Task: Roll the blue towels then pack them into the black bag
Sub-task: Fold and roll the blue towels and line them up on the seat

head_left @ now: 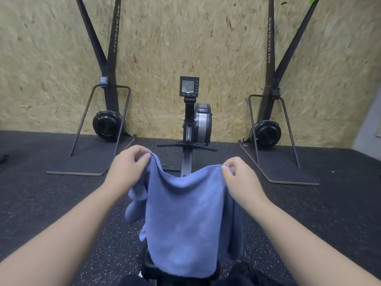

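The step in hand was judged to be the preparation of one blue towel (185, 219) for rolling: it was held up in the air by its top edge and had not yet been laid flat or rolled. The left hand (129, 164) pinched the towel's upper left corner between thumb and curled fingers; the right hand (239, 176) pinched the upper right corner likewise. Both forearms reached forward and slightly inward, hands at about the same height and well apart, with the top edge sagging between them. The towel hung freely over the rowing machine's rail (186, 162), its lower edge near the bottom of the view; a further fold of blue cloth bunched below the left hand, and whether this was part of the same towel could not be told. The black bag was not identified with certainty; dark shapes lay at the bottom of the frame. The next move, in my judgement, called for drawing the corners taut, laying the towel on a flat surface and starting a roll from one end. Two ski machines (109, 112) stood against the chipboard wall (185, 38).
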The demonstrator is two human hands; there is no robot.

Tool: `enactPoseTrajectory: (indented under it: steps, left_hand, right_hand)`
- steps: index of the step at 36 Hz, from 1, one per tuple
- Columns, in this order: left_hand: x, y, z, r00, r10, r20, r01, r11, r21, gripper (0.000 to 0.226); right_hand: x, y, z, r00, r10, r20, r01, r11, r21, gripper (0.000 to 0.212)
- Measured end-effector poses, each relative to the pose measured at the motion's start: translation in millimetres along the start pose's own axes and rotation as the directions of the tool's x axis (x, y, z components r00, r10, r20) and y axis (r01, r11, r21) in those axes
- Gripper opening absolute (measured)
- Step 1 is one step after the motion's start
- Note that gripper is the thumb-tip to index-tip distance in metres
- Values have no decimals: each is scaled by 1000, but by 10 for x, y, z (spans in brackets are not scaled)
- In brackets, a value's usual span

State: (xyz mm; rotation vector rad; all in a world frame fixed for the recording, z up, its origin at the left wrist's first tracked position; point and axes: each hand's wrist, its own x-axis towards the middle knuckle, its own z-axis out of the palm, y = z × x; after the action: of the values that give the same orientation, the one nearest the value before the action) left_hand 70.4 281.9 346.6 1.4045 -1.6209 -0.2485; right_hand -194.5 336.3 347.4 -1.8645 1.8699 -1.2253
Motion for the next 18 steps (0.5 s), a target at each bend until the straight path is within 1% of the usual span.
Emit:
enactPoseTrajectory:
  steps: [4, 7, 10, 12, 13, 16, 18]
  left_hand:
    - [-158, 262, 77, 998, 54, 31, -50, 991, -122, 13]
    - [-281, 419, 135, 994, 98, 53, -86, 977, -193, 12]
    - [-412, 565, 165, 983, 158, 97, -129, 958, -254, 15]
    - [-501, 646, 167, 971, 197, 138, -149, 943, -298, 20]
    - [-540, 676, 168, 965, 214, 153, -157, 935, -319, 23]
    - [-646, 718, 146, 957, 239, 163, -170, 920, -352, 26]
    - [-695, 704, 134, 957, 244, 155, -179, 922, -345, 29]
  right_hand:
    - [-142, -177, 91, 997, -73, 22, 70, 987, 144, 11]
    - [-259, -276, 173, 991, -116, 68, 99, 973, 210, 4]
    - [-342, -348, 231, 976, -177, 123, 150, 968, 203, 26]
    - [-375, -376, 244, 969, -210, 130, 189, 970, 156, 31]
    - [-389, -384, 241, 968, -222, 116, 206, 969, 137, 27]
    - [-430, -386, 191, 972, -230, 41, 222, 965, 142, 5]
    - [-457, -373, 140, 975, -223, -3, 220, 961, 168, 8]
